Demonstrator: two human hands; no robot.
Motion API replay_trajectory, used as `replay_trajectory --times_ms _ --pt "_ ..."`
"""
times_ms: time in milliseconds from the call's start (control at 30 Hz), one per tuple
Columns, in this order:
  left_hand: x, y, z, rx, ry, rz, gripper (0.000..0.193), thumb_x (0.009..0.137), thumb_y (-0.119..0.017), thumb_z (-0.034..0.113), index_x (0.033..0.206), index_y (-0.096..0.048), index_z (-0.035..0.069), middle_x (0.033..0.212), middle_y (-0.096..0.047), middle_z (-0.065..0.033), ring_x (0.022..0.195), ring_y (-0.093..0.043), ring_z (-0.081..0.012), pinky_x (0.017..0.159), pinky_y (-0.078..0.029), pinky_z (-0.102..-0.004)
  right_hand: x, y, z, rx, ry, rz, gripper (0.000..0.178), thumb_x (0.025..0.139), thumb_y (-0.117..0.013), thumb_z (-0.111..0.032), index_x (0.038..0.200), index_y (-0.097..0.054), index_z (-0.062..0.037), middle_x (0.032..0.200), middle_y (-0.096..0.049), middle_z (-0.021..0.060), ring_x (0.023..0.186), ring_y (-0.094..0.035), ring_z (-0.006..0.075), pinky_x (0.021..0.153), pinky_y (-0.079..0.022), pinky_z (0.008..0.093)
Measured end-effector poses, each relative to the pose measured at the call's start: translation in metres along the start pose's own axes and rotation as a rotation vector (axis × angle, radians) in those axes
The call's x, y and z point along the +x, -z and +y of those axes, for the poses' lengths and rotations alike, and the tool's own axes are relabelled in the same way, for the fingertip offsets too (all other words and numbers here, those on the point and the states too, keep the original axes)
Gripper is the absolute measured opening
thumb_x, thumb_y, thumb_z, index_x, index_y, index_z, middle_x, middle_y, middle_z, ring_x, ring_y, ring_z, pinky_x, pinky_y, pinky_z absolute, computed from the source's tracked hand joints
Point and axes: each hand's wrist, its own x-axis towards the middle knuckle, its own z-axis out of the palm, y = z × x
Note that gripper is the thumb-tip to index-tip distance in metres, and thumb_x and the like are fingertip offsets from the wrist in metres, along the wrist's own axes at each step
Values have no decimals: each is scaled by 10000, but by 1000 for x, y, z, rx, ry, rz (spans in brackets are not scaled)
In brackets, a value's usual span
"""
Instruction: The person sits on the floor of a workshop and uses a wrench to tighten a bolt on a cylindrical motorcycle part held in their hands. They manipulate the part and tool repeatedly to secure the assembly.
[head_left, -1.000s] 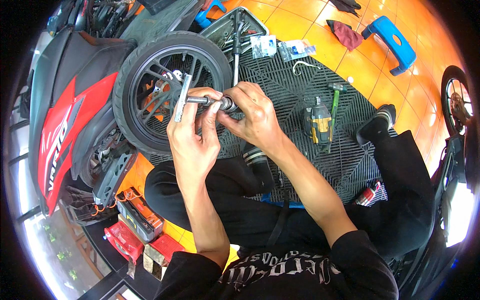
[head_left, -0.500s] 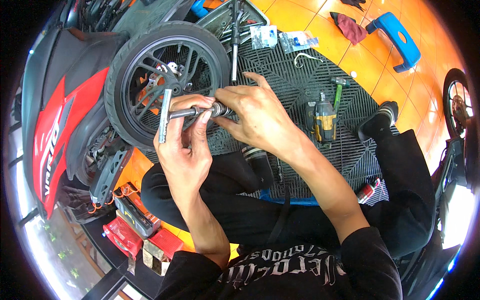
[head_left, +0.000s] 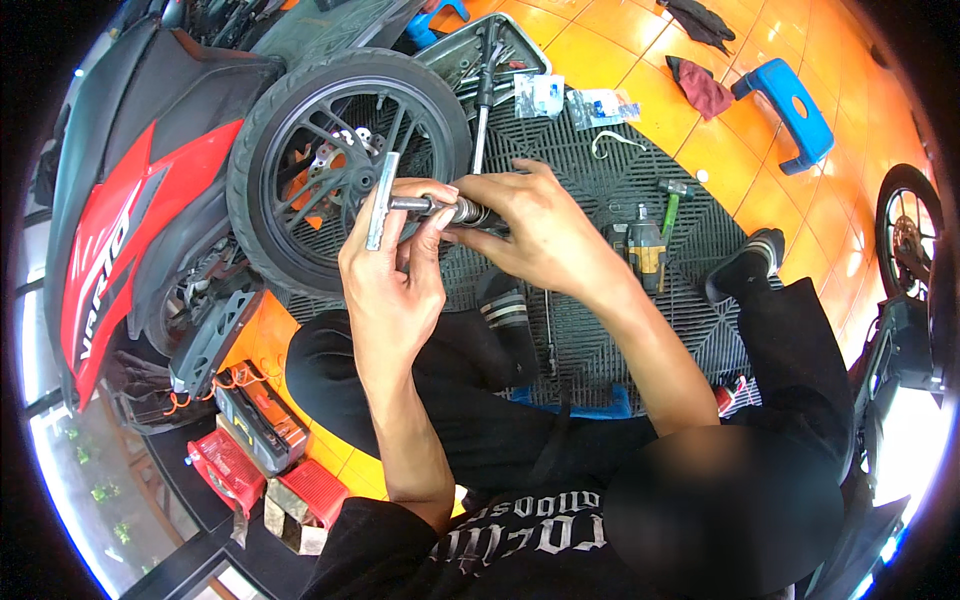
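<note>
In front of me, above my lap, my left hand (head_left: 405,265) is closed round the shaft of a metal T-handle tool (head_left: 383,205), its flat crossbar standing clear of the fingers on the left. Just beside it, my right hand (head_left: 525,225) grips a coil spring (head_left: 470,211) that lines up with the shaft. Fingertips of both hands meet where shaft and spring join, and the right fingers hide the spring's far end. Behind my hands lies a wheel (head_left: 350,170) with a black tyre and dark spokes.
A tool tray (head_left: 530,60) holds a long rod with a chrome end (head_left: 483,110). On the black mat are small plastic packets (head_left: 540,95), a yellow-black impact wrench (head_left: 647,255) and a green-handled hammer (head_left: 674,203). A blue stool (head_left: 785,110) stands right, a red-black scooter (head_left: 150,210) left.
The T-handle tool, spring and both hands appear further right in the picture, and the crossbar has tilted slightly. The whole view has shifted a little. Both grips stay closed.
</note>
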Motion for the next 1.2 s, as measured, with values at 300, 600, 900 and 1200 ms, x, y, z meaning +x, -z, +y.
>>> replay_trajectory --times_ms 300,600,900,1200 --pt "3 -11 10 -135 25 -66 164 932 -592 -111 1074 -647 -52 1044 -641 -110 926 -716 -187 722 -611 -286 -7 -1 25 361 70 178 379 733 -875 -108 1059 -707 -11 901 -742 132 821 -739 246 756 -560 340" --pt "2 -17 3 -215 51 -39 94 996 -579 0 1073 -632 -13 1082 -683 -113 992 -679 -179 815 -549 -298 -33 -24 59 232 -107 57 287 811 -831 -160 988 -688 16 859 -702 143 783 -690 270 740 -526 381" --pt "1 -18 3 -262 140 -100 104 1045 -549 81 1098 -597 5 1115 -701 -123 1044 -657 -169 862 -526 -300 -42 -40 59 78 -54 212 338 836 -817 -194 963 -642 66 837 -661 234 734 -659 420 630 -518 445" --pt "0 -15 -2 -247 135 -47 116 1046 -549 96 1098 -588 0 1117 -703 -126 1062 -665 -185 884 -578 -342 -38 -34 47 100 -27 263 382 803 -847 -207 989 -672 78 821 -680 229 732 -694 381 623 -536 427"
